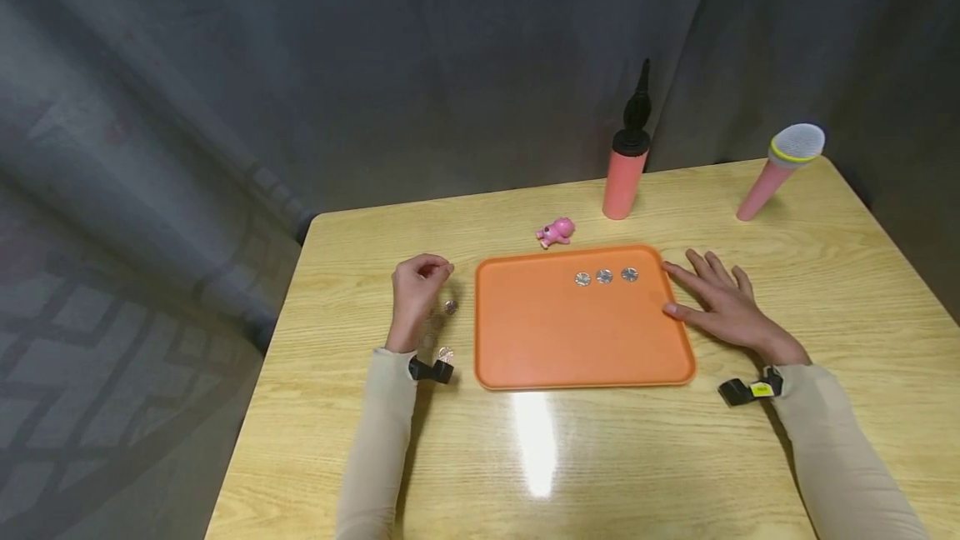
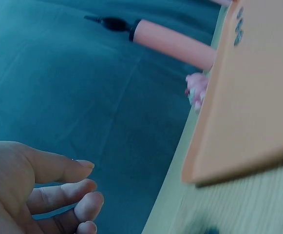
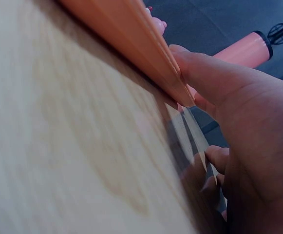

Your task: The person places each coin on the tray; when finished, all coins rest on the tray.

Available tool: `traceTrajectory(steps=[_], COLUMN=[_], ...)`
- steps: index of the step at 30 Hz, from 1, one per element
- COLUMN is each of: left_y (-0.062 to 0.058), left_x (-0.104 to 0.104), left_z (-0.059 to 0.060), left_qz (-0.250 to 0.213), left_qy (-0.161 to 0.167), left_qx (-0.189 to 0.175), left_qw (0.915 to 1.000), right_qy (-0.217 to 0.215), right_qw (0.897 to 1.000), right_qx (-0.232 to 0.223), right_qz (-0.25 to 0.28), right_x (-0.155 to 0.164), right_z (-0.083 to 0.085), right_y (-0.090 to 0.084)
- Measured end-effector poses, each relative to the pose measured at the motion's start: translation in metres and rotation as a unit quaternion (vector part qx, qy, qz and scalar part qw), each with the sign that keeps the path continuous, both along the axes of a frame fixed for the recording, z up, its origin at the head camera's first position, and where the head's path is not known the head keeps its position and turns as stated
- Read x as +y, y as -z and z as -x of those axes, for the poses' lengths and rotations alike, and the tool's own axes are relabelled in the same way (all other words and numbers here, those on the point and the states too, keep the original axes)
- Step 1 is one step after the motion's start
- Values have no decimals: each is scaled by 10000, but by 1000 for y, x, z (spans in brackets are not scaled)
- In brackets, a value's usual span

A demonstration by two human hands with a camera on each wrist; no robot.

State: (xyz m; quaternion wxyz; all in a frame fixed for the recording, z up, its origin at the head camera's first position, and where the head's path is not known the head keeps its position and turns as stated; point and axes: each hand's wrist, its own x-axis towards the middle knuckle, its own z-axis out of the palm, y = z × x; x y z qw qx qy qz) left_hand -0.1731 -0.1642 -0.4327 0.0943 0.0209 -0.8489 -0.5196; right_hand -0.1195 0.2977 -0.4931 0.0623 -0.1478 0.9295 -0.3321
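Note:
An orange tray (image 1: 577, 340) lies in the middle of the wooden table (image 1: 825, 273), with three silver coins (image 1: 603, 276) in a row near its far edge. My left hand (image 1: 438, 269) hovers left of the tray, fingers loosely curled; the left wrist view shows this left hand (image 2: 90, 195) with nothing between its fingers. More coins (image 1: 450, 307) lie on the table just beside it. My right hand (image 1: 712, 290) rests flat on the table at the tray's right side. Its thumb (image 3: 204, 68) touches the tray's rim (image 3: 126, 39).
A pink toy pig (image 1: 556, 232) sits just behind the tray. A pink balloon pump (image 1: 626, 173) with a black nozzle stands behind it. A pink toy microphone (image 1: 780, 169) leans at the far right. A dark curtain hangs behind the table.

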Motion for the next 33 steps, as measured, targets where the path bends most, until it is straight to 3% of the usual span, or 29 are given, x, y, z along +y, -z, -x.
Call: traceTrajectory(steps=[13,17,24,33], left_y=[12,19,28,39], left_x=[-49,-61,-78,-89], left_z=[-7,-10,-23,-42], left_qz=[45,63,-56,183], left_qy=[-399,-550,-622,-590], left_qx=[-181,-417,-825,-1192], left_qw=[9990,9976,9946,9910], right_qy=[2,-54,10,-57], right_qw=[10000,10000,10000,10000], right_qx=[36,66,-14,73], right_qz=[-14,21,-1,-2], right_x=[1,0,0,-1], right_z=[-1,-1,0,0], right_y=[0,-1,-1,0])
